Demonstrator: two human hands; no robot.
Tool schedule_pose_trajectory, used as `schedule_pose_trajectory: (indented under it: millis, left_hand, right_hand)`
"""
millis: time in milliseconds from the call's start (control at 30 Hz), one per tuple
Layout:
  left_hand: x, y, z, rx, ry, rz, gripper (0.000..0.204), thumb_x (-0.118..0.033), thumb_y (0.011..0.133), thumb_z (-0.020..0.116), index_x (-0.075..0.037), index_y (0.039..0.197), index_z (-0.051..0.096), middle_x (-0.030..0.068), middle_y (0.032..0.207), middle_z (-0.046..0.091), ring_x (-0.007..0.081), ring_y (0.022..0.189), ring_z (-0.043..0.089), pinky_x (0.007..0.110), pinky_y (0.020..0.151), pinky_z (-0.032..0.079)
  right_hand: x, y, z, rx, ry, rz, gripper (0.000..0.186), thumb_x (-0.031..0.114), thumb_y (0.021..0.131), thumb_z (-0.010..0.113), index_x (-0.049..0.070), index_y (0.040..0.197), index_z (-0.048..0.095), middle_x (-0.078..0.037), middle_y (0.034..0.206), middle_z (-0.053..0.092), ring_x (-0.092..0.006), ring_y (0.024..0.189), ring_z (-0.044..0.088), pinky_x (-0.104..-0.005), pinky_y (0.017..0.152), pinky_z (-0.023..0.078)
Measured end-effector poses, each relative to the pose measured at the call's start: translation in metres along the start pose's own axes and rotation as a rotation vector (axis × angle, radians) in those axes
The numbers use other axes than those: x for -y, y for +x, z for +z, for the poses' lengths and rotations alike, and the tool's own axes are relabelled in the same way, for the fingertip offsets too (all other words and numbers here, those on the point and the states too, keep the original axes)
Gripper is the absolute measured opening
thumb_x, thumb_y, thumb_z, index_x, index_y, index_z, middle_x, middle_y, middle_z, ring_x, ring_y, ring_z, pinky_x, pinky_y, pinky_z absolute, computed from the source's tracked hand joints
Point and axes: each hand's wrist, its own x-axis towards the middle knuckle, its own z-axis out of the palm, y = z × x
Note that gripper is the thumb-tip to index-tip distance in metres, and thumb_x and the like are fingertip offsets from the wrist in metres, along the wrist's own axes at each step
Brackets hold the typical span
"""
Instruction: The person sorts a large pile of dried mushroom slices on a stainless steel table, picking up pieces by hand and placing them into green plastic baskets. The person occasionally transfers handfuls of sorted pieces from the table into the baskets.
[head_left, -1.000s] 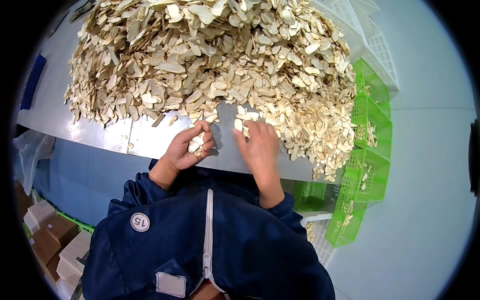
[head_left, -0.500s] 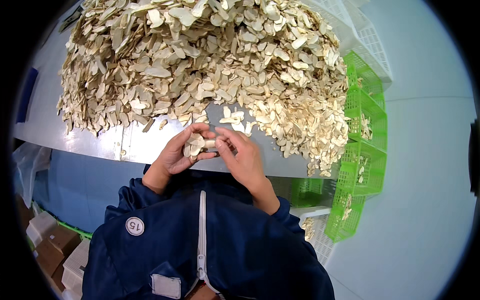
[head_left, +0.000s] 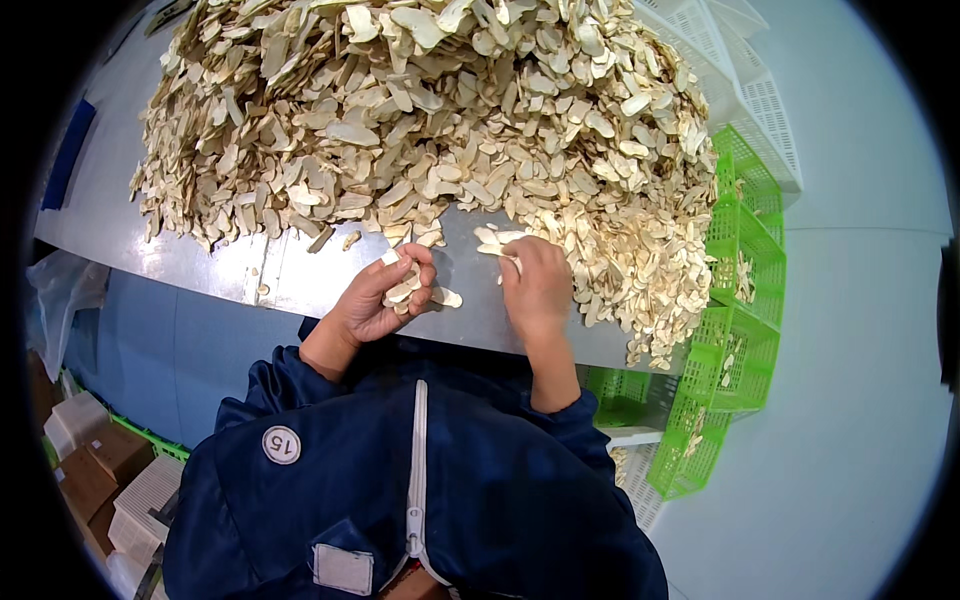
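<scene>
A big heap of pale, flat dried slices (head_left: 440, 120) covers a grey metal table (head_left: 240, 265). My left hand (head_left: 375, 300) is curled around a small stack of slices (head_left: 408, 288) just above the table's near edge. One loose slice (head_left: 447, 297) lies beside its fingers. My right hand (head_left: 535, 285) is at the heap's near edge, its fingers pinching a slice (head_left: 497, 240) there. Both sleeves are dark blue.
Green plastic crates (head_left: 745, 290) stand stacked at the table's right end, with white crates (head_left: 745, 90) behind them. Cardboard and white boxes (head_left: 95, 470) sit on the floor at lower left. A clear plastic bag (head_left: 60, 295) hangs off the table's left side.
My hands were together over the stack half a second ago. My right hand has moved away to the right, onto the heap's edge. My left hand keeps its stack.
</scene>
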Motion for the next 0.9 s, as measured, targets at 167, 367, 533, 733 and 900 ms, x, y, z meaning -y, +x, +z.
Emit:
schedule_pose_trajectory:
  millis: [167,367,533,733,900]
  left_hand:
    - [0.001,-0.001,0.001,0.015,-0.002,0.012,0.027,-0.025,0.106,0.052,-0.003,0.121,0.054,0.0104,0.098,0.062,0.0193,0.079,0.061,0.029,0.065,0.053]
    - [0.0,-0.012,0.008,0.001,0.112,0.088,0.048,-0.045,0.108,0.04,-0.002,0.125,0.052,0.0138,0.107,0.061,0.0242,0.09,0.065,0.033,0.073,0.059]
    - [-0.007,-0.031,0.005,-0.093,0.164,0.034,0.058,-0.054,0.107,0.033,-0.003,0.13,0.052,0.0165,0.119,0.063,0.0322,0.11,0.066,0.043,0.091,0.061]
    - [0.001,-0.019,0.029,-0.074,0.062,-0.054,0.057,-0.05,0.109,0.031,-0.004,0.137,0.05,0.0184,0.129,0.061,0.0335,0.12,0.063,0.047,0.099,0.057]
    - [0.006,-0.002,0.012,-0.099,-0.007,-0.102,0.048,-0.045,0.109,0.037,-0.004,0.118,0.059,0.013,0.102,0.067,0.0271,0.088,0.064,0.035,0.065,0.055]
  right_hand:
    - [0.022,-0.022,-0.006,-0.01,0.092,-0.1,0.025,0.018,0.082,0.074,0.011,0.105,0.067,-0.006,0.104,0.064,-0.0288,0.098,0.06,-0.043,0.083,0.049]
    - [0.052,-0.031,0.001,0.158,0.184,-0.121,0.023,0.017,0.083,0.075,0.011,0.103,0.066,-0.007,0.1,0.065,-0.0284,0.095,0.062,-0.0407,0.079,0.052]
    - [0.046,-0.029,0.001,0.224,0.36,0.094,0.024,0.013,0.083,0.077,0.006,0.103,0.065,-0.009,0.093,0.067,-0.0263,0.081,0.066,-0.0361,0.072,0.053]
    - [0.054,-0.005,-0.016,0.262,0.72,0.227,0.031,0.023,0.086,0.076,0.003,0.109,0.067,-0.01,0.099,0.069,-0.0269,0.084,0.066,-0.0374,0.075,0.053]
    - [0.003,0.006,-0.009,0.035,-0.071,0.006,0.025,0.014,0.08,0.077,0.01,0.103,0.071,-0.008,0.112,0.064,-0.0284,0.108,0.06,-0.0399,0.092,0.049]
